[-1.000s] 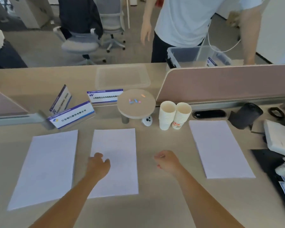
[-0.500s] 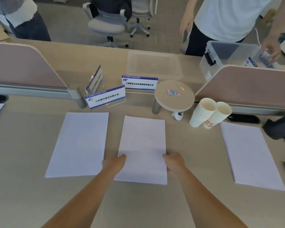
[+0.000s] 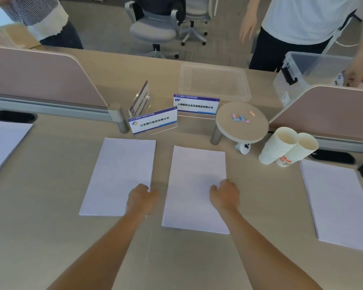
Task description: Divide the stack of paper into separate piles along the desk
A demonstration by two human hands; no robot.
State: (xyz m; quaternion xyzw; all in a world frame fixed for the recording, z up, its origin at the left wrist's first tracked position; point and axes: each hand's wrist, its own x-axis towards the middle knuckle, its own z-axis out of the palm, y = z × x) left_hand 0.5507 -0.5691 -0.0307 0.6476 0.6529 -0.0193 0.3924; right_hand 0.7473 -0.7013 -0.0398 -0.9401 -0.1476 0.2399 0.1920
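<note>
The middle pile [image 3: 195,185] is lying on the desk [image 3: 50,237], in front of the round stand [image 3: 242,124]. The right hand [image 3: 225,194] is resting curled on its right edge and the left hand [image 3: 142,197] is curling just beside its left edge. It cannot be told whether either is pinching sheets. The sheets are probably light, limp and slippery, so pinching an edge is advised.

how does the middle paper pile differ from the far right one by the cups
The middle pile has the right hand on its right edge; the far right pile has no hand on it. The middle pile is fully in frame; the far right pile runs off the edge. Both are blank white paper, flat on the desk.
</note>
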